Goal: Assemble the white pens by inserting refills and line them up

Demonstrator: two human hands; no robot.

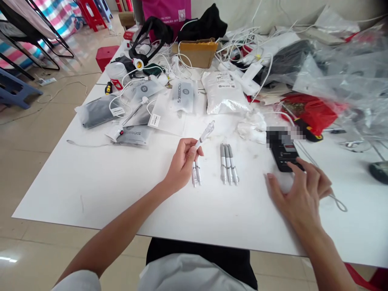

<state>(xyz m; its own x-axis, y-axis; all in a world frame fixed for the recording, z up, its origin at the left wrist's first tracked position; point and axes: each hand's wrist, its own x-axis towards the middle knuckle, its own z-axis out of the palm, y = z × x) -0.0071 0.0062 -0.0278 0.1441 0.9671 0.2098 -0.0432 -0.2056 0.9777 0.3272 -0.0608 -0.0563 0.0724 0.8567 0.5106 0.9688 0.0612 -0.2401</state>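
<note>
Left hand [182,163]: thumb and fingertips pinching a clear pen [206,132] by its near end, lifted off the white table [91,182]. Pen's long axis is diagonal; the free end points up and away, toward the right-hand side. Can't tell which end is the tip.

Just under that hand's fingers: two more clear pens [196,174] flat on the table, side by side and touching. Their axis runs roughly straight away from the person.

Between the hands: three grey pens [228,163], parallel and packed together, axis also away/toward, near ends angled slightly to the right hand.

Right hand [298,194]: palm down on the table, fingers spread, holding nothing. Fingertips sit on the near edge of a black device [283,155]; its far part is blurred. A thin white cable [339,204] loops out from beside the wrist.

Beyond the left hand: flat silver pouches [182,95]. Beyond the grey pens: a crumpled white wad [251,129].
</note>
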